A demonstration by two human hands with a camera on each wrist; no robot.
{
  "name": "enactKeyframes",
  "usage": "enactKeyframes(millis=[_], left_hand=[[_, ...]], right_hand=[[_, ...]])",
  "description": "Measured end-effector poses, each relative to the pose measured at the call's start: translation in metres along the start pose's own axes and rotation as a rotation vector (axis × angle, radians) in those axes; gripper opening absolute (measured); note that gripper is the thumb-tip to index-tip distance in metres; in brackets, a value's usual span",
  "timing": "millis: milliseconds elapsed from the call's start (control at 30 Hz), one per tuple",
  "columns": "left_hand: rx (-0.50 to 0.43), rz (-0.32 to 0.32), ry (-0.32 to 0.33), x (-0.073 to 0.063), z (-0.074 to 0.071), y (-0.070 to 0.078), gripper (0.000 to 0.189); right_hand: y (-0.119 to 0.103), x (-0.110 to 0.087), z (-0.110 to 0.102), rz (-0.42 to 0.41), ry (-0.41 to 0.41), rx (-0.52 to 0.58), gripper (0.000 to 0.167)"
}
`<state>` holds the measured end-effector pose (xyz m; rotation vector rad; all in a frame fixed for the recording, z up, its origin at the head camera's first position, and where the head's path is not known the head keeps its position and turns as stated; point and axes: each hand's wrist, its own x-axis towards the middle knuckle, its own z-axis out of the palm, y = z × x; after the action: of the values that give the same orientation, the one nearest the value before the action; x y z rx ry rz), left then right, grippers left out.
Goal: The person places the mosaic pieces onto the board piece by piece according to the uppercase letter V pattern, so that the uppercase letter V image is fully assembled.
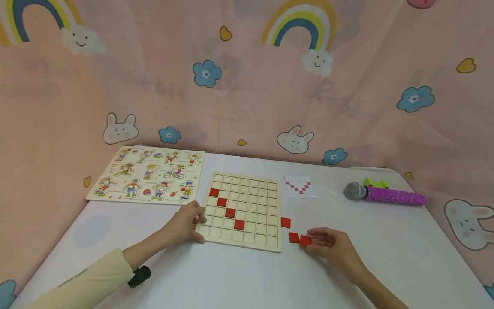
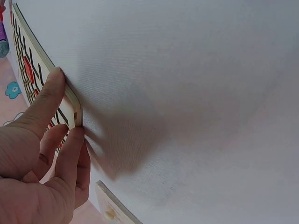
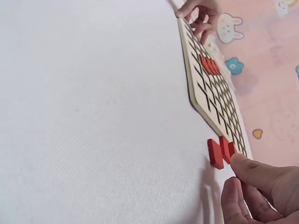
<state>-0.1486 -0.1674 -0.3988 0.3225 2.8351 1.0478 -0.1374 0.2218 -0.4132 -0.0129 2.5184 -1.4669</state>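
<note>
My left hand (image 1: 187,221) grips the near left corner of a wooden grid board (image 1: 256,245), thumb on its front edge and fingers at its left side. Four squares in a slanting row of the grid hold red tiles. Right of the board, my right hand (image 1: 333,249) pinches one red tile (image 1: 305,240), partly covered by the thumb (image 3: 240,165) in the right wrist view. Beside it lie a second tile (image 1: 293,237) and a third tile (image 1: 285,222), close to the board's right edge.
A small pattern card (image 1: 300,186) with a red V lies behind the tiles. At the back right are a purple microphone (image 1: 393,195) and a yellow-green object (image 1: 375,183). A picture puzzle board (image 1: 143,199) lies back left. A patterned cloth (image 1: 247,86) hangs behind the white table.
</note>
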Motion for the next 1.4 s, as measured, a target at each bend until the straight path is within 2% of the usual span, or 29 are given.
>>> enactKeyframes(millis=[133,300,867,1400], left_hand=[[-0.007,0.001,-0.001,0.000,0.000,0.001,0.039],[-0.011,0.003,-0.006,-0.001,-0.001,0.001,0.039],[-0.014,0.012,0.000,-0.001,-0.002,0.001,0.039],[-0.002,0.025,-0.004,-0.002,-0.002,0.001,0.040]], right_hand=[[-0.004,0.003,0.002,0.056,0.026,0.042,0.049],[-0.008,0.009,0.006,0.063,0.050,0.088,0.051],[-0.026,0.035,0.030,-0.032,0.049,0.124,0.042],[-0.038,0.057,0.063,-0.147,-0.005,0.154,0.038]])
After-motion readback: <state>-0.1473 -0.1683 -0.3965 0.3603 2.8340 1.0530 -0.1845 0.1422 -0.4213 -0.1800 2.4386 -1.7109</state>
